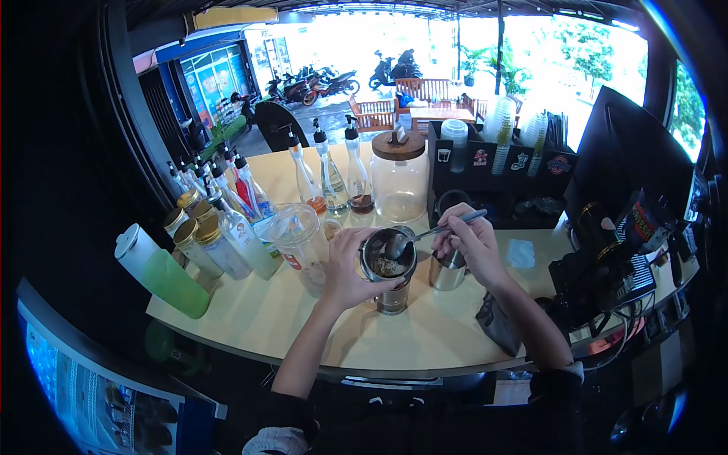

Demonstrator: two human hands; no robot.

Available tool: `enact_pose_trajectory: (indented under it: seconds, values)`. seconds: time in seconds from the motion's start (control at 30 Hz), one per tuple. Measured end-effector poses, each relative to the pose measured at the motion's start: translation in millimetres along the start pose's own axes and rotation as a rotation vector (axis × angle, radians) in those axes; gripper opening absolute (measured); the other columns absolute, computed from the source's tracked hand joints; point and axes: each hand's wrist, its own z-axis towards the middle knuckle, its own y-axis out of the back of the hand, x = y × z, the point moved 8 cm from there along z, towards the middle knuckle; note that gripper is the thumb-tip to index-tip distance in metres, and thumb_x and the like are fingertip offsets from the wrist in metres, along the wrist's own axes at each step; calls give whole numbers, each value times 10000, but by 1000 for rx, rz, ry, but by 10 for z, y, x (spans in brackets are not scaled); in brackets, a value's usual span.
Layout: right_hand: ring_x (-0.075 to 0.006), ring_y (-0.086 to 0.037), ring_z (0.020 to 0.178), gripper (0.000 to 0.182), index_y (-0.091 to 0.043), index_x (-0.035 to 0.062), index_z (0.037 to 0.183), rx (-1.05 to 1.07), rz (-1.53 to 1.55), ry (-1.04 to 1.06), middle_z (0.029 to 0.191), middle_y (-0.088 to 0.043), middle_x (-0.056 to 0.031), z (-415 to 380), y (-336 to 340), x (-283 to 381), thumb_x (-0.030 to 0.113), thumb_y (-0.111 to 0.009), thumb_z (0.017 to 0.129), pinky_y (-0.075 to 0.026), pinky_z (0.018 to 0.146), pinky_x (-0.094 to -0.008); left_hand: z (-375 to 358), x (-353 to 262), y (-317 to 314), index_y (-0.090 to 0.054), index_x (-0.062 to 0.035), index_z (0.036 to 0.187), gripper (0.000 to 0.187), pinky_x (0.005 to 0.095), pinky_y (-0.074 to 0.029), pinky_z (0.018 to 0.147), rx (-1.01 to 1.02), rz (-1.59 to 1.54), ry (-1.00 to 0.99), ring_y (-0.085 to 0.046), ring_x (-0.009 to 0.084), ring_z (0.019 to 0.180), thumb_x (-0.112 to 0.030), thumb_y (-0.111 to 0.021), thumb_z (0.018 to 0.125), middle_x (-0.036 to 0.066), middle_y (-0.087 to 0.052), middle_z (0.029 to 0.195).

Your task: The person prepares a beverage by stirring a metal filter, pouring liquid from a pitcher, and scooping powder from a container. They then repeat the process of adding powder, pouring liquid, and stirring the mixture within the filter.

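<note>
My left hand [345, 267] is wrapped round the rim of a metal cup [368, 274], tilted so its mouth faces me. Pale, speckled contents show inside. Beneath it, a shiny metal base [393, 301] stands on the counter. My right hand [472, 241] pinches a metal spoon [431, 233] by its handle, its bowl inside the cup's mouth. Just below that hand is a second metal cup [447, 276]. A clear plastic jug [294, 231] stands left of my left hand.
Pump bottles [332, 178] and a wooden-lidded glass jar [400, 182] line the counter's far side. More bottles and lidded jars [216, 244] crowd the left, near a green tumbler [173, 280]. A black cup organiser [474, 155] and dark equipment [599, 265] occupy the right. A grey cloth [497, 322] lies near the front edge.
</note>
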Motion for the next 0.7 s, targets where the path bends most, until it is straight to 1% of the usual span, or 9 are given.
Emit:
enact_pose_trajectory:
  seconds: [0.03, 0.2, 0.27, 0.3, 0.37, 0.57, 0.6, 0.67, 0.7]
  values:
    - [-86, -585, 686, 176, -492, 17, 966, 3, 1, -9, 808, -634, -111, -5, 21, -34, 163, -400, 998, -470, 628, -218, -9, 9, -22, -527, -84, 1173, 794, 455, -304, 1022, 22, 7, 19, -505, 275, 1108, -390, -850, 516, 85, -551, 1114]
    - [-81, -574, 706, 188, -493, 19, 963, 11, -69, -3, 811, -633, -104, -53, -43, -20, 184, -411, 997, -466, 654, -220, -20, 62, -64, -552, -82, 1159, 767, 438, -325, 1005, 66, -14, 74, -524, 271, 1083, -415, -841, 531, 82, -570, 1082]
    - [-78, -570, 710, 190, -495, 21, 964, 23, -86, 1, 814, -634, -101, -58, -82, 13, 189, -414, 997, -465, 662, -220, -14, 70, -88, -575, -85, 1150, 753, 418, -365, 975, 110, -3, 81, -551, 266, 1037, -416, -842, 528, 79, -585, 1055]
    - [-74, -566, 712, 193, -497, 22, 962, 32, -90, -3, 812, -634, -96, -56, -100, 21, 193, -416, 997, -463, 665, -218, -9, 74, -89, -575, -85, 1150, 753, 418, -365, 975, 109, -2, 82, -551, 266, 1037, -416, -842, 528, 79, -585, 1055]
    - [-69, -562, 714, 196, -500, 23, 961, 42, -93, -8, 811, -633, -90, -47, -122, 15, 197, -419, 997, -460, 667, -216, 3, 106, -118, -586, -85, 1149, 757, 400, -402, 940, 131, -84, 115, -573, 261, 989, -424, -844, 523, 78, -590, 1043]
    - [-56, -545, 695, 176, -512, 34, 963, 62, -106, -41, 809, -632, -66, -19, -204, -73, 196, -448, 988, -454, 659, -209, 19, 69, -126, -551, -85, 1201, 815, 394, -412, 932, 217, -67, 128, -574, 260, 987, -431, -844, 523, 87, -583, 1023]
    - [-53, -547, 692, 174, -521, 32, 958, 75, -169, -20, 806, -633, -62, -13, -236, -59, 192, -459, 983, -455, 645, -212, 17, 54, -119, -551, -85, 1201, 815, 394, -412, 932, 215, -67, 127, -574, 260, 987, -431, -844, 523, 87, -583, 1023]
    - [-50, -550, 689, 172, -529, 31, 952, 86, -234, 2, 803, -633, -58, 3, -284, -26, 189, -469, 979, -457, 632, -215, 42, -56, 6, -538, -94, 1217, 815, 410, -411, 918, 80, -59, 37, -571, 254, 969, -428, -840, 538, 87, -570, 997]
    - [-64, -564, 681, 173, -537, 17, 943, 110, -346, 22, 792, -632, -66, 9, -326, 14, 180, -484, 970, -461, 619, -226, 66, -103, 32, -538, -94, 1217, 815, 410, -411, 918, 80, -61, 34, -571, 254, 969, -428, -840, 538, 87, -570, 997]
